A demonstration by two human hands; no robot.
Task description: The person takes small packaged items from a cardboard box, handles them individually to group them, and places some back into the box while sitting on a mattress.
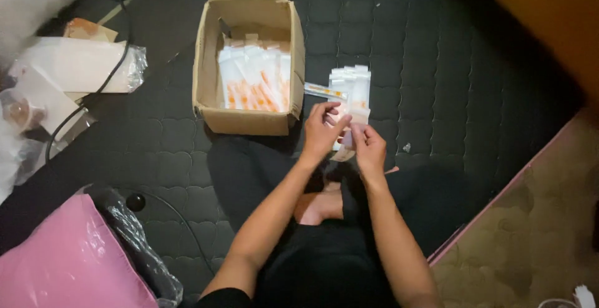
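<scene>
A dark quilted mattress (pixel 437 65) carries an open cardboard box (pixel 249 121) of white-and-orange sachets (pixel 256 83). Right of it lies a stack of sachets (pixel 352 83), long axes pointing away from the person. Both forearms reach forward; the left hand (pixel 321 134) and right hand (pixel 369 149) pinch one upright small sachet (pixel 349 127) between them.

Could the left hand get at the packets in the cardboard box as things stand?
Probably yes: the left hand is beside the open box, nothing covers the packets, though it now holds a small packet with the right hand.
</scene>
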